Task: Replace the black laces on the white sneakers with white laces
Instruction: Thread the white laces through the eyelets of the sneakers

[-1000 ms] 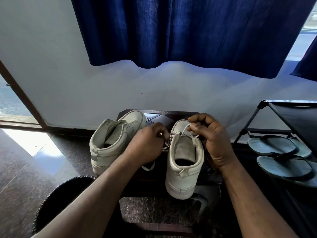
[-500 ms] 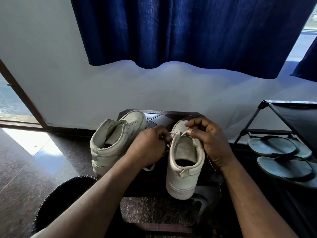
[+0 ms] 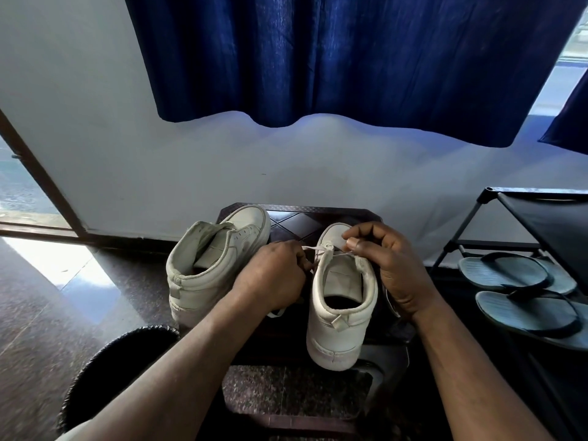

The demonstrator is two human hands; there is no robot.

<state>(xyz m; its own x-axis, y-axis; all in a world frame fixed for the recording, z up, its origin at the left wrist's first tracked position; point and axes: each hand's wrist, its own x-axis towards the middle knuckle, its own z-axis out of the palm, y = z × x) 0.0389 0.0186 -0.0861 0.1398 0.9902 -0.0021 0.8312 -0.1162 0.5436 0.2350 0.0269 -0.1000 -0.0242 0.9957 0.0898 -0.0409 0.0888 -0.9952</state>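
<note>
the left grip is curled round a white lace, its fingertips hidden behind the knuckles. the right grip pinches the same lace between thumb and forefinger. the lace stretches between them over the tongue of one sneaker, heel toward the camera, eyelets mostly hidden. a second sneaker stands just left of the left grip. both are on a dark surface. two sandals lie right of the right grip, one cut off.

One head-worn wide-angle view, forward and down, close over both forearms toward wall and floor.
</note>
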